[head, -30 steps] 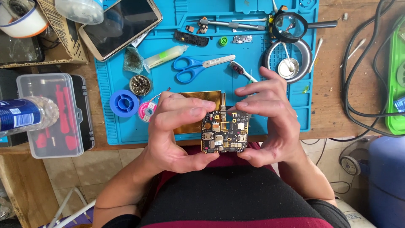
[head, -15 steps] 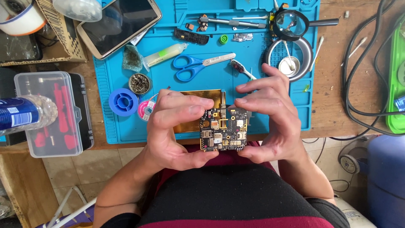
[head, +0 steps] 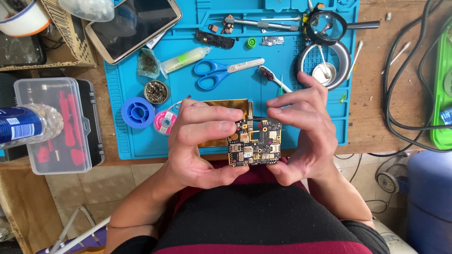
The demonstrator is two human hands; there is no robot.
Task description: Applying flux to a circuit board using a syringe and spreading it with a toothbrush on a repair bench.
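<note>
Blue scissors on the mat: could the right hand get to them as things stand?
Probably yes, but not at once. The right hand shares a grip on the circuit board with the left hand. The blue scissors lie flat on the blue mat just beyond, nothing covering them.

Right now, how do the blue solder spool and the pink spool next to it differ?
The blue spool looks larger; the pink spool is smaller. The blue spool lies in full view, while the pink spool is partly hidden behind the left hand. The blue spool looks bare of wire; a thin strand trails off the pink spool. Both lie flat on the blue mat, touching or nearly so.
</note>
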